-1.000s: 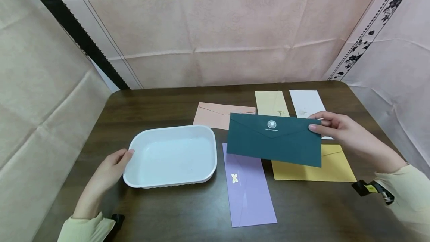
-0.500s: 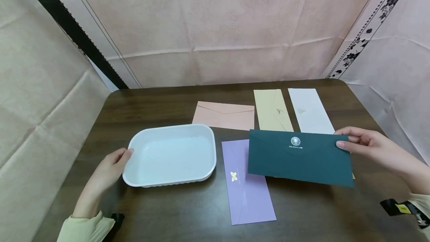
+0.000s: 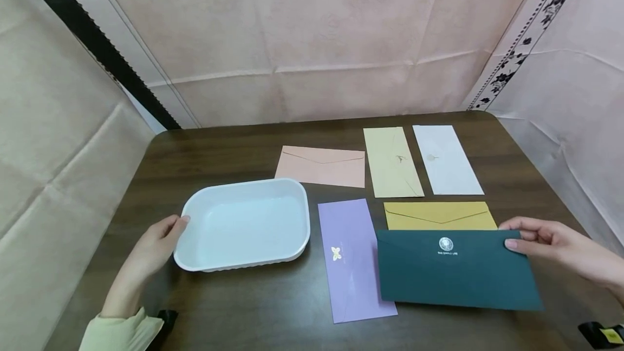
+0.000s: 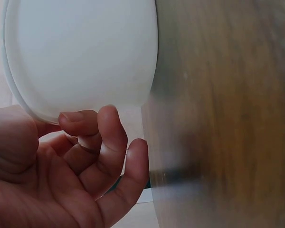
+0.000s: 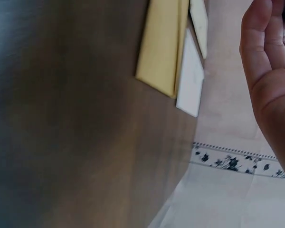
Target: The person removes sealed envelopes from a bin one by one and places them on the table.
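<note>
My left hand (image 3: 148, 248) pinches the left end of a pale blue-white plastic tray (image 3: 244, 226); the left wrist view shows the thumb over its rim and the fingers curled beneath. Between thumb and fingers of my right hand (image 3: 558, 245) is the upper right corner of a dark green envelope (image 3: 453, 272) bearing a round white emblem. It covers the lower part of a yellow envelope (image 3: 439, 214) and an edge of a purple envelope (image 3: 353, 264) with a gold butterfly. In the right wrist view only a sliver of the green envelope shows.
Farther back on the dark wooden table (image 3: 214, 161) lie a pink envelope (image 3: 322, 168), a cream one (image 3: 392, 161) and a white one (image 3: 448, 161). The pink one's near left corner meets the tray's edge in view. Light cloth hangs (image 3: 331, 42) around the table.
The green envelope has come toward me and to the right in my right hand, uncovering the cream, white and part of the yellow envelope. My left hand keeps its grip on the tray.
</note>
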### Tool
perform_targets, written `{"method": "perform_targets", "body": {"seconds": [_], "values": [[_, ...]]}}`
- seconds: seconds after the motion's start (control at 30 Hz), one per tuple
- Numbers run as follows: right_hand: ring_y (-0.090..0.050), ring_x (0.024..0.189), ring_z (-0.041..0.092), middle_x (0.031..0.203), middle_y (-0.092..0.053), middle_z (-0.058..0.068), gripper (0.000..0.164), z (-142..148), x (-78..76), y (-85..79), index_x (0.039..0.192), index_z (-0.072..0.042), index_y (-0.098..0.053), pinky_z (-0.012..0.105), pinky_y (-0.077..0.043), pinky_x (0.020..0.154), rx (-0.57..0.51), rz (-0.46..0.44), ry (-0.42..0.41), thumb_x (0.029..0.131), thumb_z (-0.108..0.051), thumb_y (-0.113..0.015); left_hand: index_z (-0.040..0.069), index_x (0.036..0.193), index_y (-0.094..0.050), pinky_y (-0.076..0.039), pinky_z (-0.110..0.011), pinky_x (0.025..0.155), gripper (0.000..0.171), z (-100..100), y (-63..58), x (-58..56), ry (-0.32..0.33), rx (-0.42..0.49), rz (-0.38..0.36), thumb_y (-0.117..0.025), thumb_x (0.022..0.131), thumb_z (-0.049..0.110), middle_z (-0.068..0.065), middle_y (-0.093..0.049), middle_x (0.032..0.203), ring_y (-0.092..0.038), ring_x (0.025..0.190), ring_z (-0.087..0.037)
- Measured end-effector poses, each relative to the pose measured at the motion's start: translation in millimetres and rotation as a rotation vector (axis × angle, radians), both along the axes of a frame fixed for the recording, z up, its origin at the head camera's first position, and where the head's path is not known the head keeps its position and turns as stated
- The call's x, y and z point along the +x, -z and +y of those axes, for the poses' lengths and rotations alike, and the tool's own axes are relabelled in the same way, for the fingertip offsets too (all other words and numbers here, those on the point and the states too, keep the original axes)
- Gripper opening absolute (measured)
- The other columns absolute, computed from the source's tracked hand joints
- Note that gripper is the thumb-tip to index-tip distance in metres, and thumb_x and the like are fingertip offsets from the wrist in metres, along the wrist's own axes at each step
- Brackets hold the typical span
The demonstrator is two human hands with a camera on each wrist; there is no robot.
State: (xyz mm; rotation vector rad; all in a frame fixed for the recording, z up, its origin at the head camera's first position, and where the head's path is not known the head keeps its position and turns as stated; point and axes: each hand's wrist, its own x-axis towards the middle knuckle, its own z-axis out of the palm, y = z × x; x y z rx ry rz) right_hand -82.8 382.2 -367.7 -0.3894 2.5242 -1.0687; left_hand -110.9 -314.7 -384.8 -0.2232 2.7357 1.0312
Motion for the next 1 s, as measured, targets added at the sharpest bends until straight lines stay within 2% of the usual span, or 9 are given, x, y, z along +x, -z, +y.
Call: {"method": "perform_targets", "body": {"seconds": [0.27, 0.4, 0.53, 0.73, 0.83, 1.0], "values": [[-0.061, 0.089, 0.016, 0.099, -0.067, 0.009, 0.031, 16.0, 11.2, 16.3, 0.125, 0.002, -0.047, 0.025, -0.047, 0.073, -0.094, -0.163, -0.025, 0.101, -0.016, -0.043, 0.002, 0.097, -0.049, -0.034, -0.031, 0.053, 0.064, -1.5, 0.8, 2.4, -0.012, -0.033, -0.005, -0.031, 0.094, 0.064, -0.009, -0.039, 0.072, -0.039, 0.064, -0.021], [-0.062, 0.093, 0.019, 0.105, -0.066, 0.014, 0.027, 23.8, 16.3, 23.4, 0.126, 0.000, -0.048, 0.025, -0.047, 0.076, -0.203, -0.234, -0.055, 0.102, -0.010, -0.040, 0.002, 0.095, -0.048, -0.034, -0.031, 0.053, 0.064, -1.2, 0.0, 2.5, -0.011, -0.037, 0.000, -0.030, 0.094, 0.063, -0.009, -0.038, 0.072, -0.039, 0.064, -0.021], [-0.062, 0.094, 0.020, 0.106, -0.066, 0.015, 0.026, 29.2, 20.6, 29.4, 0.125, -0.003, -0.050, 0.026, -0.048, 0.076, -0.240, -0.259, -0.066, 0.102, -0.008, -0.039, 0.002, 0.094, -0.048, -0.034, -0.031, 0.053, 0.063, -0.8, -0.8, 2.2, -0.013, -0.037, 0.007, -0.031, 0.094, 0.063, -0.008, -0.038, 0.071, -0.039, 0.063, -0.021], [-0.061, 0.090, 0.017, 0.100, -0.067, 0.011, 0.026, 32.8, 26.1, 35.5, 0.124, 0.000, -0.049, 0.024, -0.047, 0.074, -0.188, -0.220, -0.067, 0.101, -0.009, -0.041, 0.002, 0.094, -0.048, -0.034, -0.031, 0.052, 0.062, 0.0, -0.9, 1.8, -0.014, -0.028, 0.005, -0.031, 0.094, 0.062, -0.009, -0.039, 0.071, -0.039, 0.063, -0.021], [-0.061, 0.087, 0.016, 0.096, -0.067, 0.010, 0.025, 32.6, 28.4, 39.7, 0.123, -0.003, -0.051, 0.024, -0.047, 0.072, -0.169, -0.202, -0.072, 0.101, -0.009, -0.043, 0.002, 0.094, -0.048, -0.034, -0.031, 0.052, 0.062, 0.5, -0.9, 1.6, -0.013, -0.027, 0.004, -0.031, 0.094, 0.062, -0.009, -0.039, 0.071, -0.040, 0.063, -0.021], [-0.058, 0.078, 0.014, 0.089, -0.064, 0.005, 0.021, 31.1, 32.1, 46.7, 0.117, -0.003, -0.055, 0.026, -0.046, 0.064, -0.096, -0.137, -0.036, 0.099, -0.011, -0.047, 0.002, 0.094, -0.049, -0.034, -0.032, 0.053, 0.063, 1.7, -1.3, 0.9, -0.007, -0.017, -0.004, -0.031, 0.094, 0.062, -0.009, -0.039, 0.072, -0.040, 0.064, -0.021]]}}
